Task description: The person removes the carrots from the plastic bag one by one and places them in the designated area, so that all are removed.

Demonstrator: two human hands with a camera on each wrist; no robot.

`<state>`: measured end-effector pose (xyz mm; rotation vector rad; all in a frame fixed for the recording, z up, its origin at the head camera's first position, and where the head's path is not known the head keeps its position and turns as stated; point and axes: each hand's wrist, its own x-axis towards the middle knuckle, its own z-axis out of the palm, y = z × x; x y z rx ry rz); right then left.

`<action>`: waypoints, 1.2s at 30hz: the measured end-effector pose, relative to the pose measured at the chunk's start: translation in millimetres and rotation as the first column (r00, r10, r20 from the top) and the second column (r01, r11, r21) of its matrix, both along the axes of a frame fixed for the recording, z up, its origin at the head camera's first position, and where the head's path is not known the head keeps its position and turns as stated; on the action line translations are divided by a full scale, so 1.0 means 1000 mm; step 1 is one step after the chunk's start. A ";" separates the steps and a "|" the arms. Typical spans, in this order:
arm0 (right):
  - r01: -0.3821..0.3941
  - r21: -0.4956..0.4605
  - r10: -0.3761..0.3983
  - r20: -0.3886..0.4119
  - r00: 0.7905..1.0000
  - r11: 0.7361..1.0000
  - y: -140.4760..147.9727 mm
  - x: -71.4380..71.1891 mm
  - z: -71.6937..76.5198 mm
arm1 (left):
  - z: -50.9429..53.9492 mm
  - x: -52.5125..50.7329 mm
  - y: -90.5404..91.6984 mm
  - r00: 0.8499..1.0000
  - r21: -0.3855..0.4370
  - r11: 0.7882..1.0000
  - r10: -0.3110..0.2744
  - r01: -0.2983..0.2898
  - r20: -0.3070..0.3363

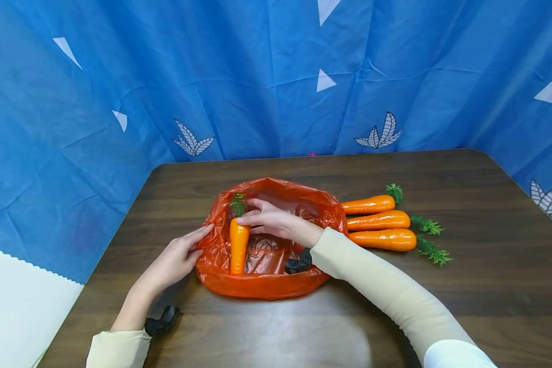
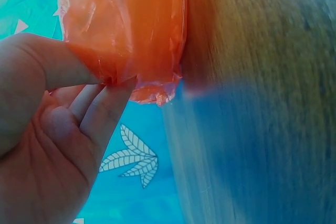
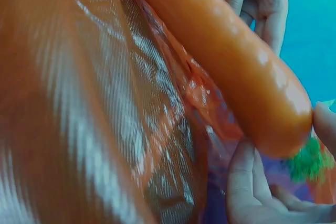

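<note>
A red plastic bag [image 1: 264,290] lies wide open on the table. At its left side my left hand [image 1: 177,258] pinches the bag's edge between thumb and fingers, plain in the left wrist view, where the bag [image 2: 126,19] hangs from the fingertips. Inside the bag's mouth, my right hand [image 1: 271,221] holds an orange carrot [image 1: 238,248] near its leafy top, the tip pointing toward me. The right wrist view has thumb and fingers on either side of the thick end of the carrot [image 3: 226,51], beside the green leaves [image 3: 310,161]. The bag's front rim covers the carrot's tip.
Three more carrots lie side by side right of the bag: a far one [image 1: 372,205], a middle one [image 1: 382,221] and a near one [image 1: 388,239]. Their tips are hidden by the bag. The wooden table [image 1: 487,286] ends at a blue curtain [image 1: 276,102].
</note>
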<state>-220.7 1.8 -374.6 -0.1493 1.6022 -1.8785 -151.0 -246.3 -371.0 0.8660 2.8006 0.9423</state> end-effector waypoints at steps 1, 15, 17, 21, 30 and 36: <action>-0.013 -0.003 0.013 -0.002 1.000 1.000 0.001 0.000 -0.001 | 0.000 0.000 0.000 1.000 0.002 1.000 -0.001 0.001 -0.001; -0.234 -0.015 0.235 0.017 0.972 0.972 0.004 0.005 -0.004 | 0.000 0.001 0.003 1.000 0.005 1.000 0.004 -0.004 0.018; -0.246 -0.007 0.246 0.016 0.969 0.969 0.006 0.004 -0.002 | 0.001 0.000 0.002 1.000 0.003 1.000 0.001 -0.001 0.011; -0.289 0.016 0.288 0.006 0.957 0.957 0.012 0.003 0.003 | 0.001 -0.001 0.002 1.000 0.004 1.000 -0.006 0.006 -0.001; -0.441 -0.001 0.439 -0.086 0.894 0.898 0.031 -0.002 0.012 | 0.001 0.001 0.001 1.000 0.007 1.000 -0.005 0.005 -0.001; -0.432 0.030 0.432 -0.122 0.893 0.901 0.045 0.000 0.018 | 0.001 0.002 0.001 1.000 0.005 1.000 0.002 -0.002 0.008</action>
